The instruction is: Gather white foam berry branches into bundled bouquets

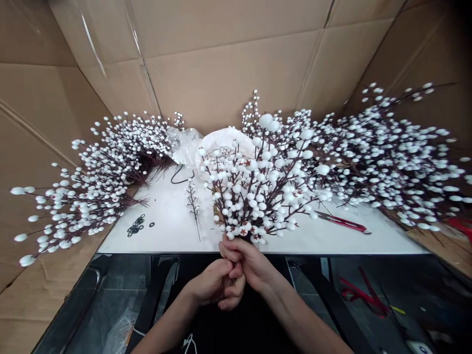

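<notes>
A bunch of white artificial berry stems (254,196) stands upright in front of me, its heads spread over the table's front edge. Both hands are wrapped round its stems, one above the other. My right hand (246,258) closes just under the berries, while my left hand (219,285) grips lower, at the stem ends. Fingers hide most of the stems. On the white table (165,216) to the left lie a small single berry sprig (192,201) and a heap of small black rings (136,226), with one ring apart. Red-handled snips (342,222) lie on the right.
Piles of white berry stems lie at the left (99,182) and right (383,157) of the table. Clear plastic bags (188,142) sit at the back. Cardboard walls (236,64) enclose the table. Red ribbon (365,292) shows below at the right.
</notes>
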Available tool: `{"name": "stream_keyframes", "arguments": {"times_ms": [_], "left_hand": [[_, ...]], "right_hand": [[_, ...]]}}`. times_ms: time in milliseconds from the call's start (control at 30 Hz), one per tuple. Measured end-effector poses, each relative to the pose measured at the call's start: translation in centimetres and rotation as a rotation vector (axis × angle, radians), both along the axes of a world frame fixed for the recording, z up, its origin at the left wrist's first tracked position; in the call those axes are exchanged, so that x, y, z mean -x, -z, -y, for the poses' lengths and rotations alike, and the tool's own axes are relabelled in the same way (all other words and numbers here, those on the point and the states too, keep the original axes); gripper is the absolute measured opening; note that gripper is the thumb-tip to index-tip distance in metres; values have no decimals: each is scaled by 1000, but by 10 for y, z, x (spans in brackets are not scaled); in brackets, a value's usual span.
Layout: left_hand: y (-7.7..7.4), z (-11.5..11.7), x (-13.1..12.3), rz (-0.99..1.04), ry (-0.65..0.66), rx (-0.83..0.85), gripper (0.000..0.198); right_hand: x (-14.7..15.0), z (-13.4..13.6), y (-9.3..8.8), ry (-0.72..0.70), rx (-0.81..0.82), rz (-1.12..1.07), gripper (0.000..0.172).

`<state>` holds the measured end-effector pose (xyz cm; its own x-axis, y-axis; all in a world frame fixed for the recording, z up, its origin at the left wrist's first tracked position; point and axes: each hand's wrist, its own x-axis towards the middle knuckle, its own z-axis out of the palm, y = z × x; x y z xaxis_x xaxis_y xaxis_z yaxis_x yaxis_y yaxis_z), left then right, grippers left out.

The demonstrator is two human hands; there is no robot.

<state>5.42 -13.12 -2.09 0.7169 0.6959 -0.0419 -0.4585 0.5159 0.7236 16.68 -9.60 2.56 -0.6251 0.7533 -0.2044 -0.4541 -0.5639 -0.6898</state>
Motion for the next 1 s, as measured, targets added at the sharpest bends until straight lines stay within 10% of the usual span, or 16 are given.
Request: {"name": "stream_keyframes", "arguments": {"times_ms": [400,733,1000], "left_hand": [[22,14,2,425,163,354,30],[-10,12,4,127,75,238,28],[-3,11,-1,177,70,252,26]], "right_hand": [[3,9,-8,-74,13,-95,34],[-1,5,-7,-28,-19,-76,33],[-5,2,-6,-8,-25,-93,31]]}}
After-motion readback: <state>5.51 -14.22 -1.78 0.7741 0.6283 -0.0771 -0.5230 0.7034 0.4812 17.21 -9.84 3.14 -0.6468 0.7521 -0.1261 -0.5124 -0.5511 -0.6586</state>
